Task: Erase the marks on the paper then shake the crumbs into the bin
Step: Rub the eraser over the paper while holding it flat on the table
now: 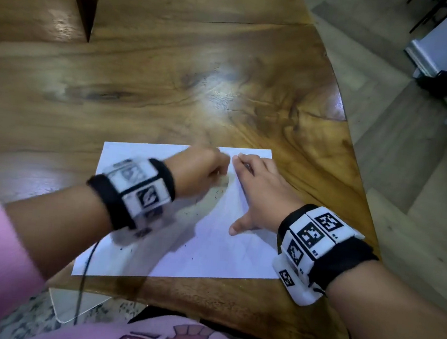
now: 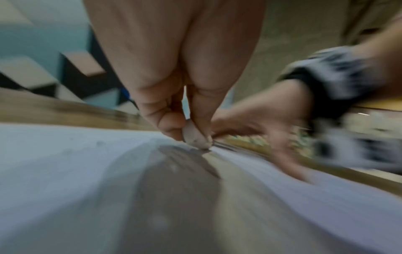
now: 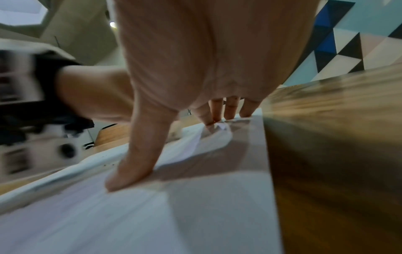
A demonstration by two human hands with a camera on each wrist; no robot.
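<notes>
A white sheet of paper [image 1: 210,246] lies on the wooden table near its front edge. My left hand [image 1: 203,167] is curled over the sheet's upper middle and blurred with motion. It pinches a small pale eraser [image 2: 195,135] whose tip touches the paper [image 2: 65,163]. My right hand [image 1: 258,191] lies flat on the sheet's right part, fingers straight and thumb spread, and presses it down; the paper [image 3: 195,206] wrinkles under the fingertips [image 3: 214,118]. Dark eraser crumbs [image 1: 186,214] are scattered over the middle and left of the sheet. No bin is in view.
The wooden table [image 1: 170,83] stretches far beyond the sheet; its curved right edge [image 1: 354,143] drops to a pale floor. A dark angular gap [image 1: 84,14] cuts the tabletop at the far left. A thin black cable [image 1: 83,278] hangs over the front edge.
</notes>
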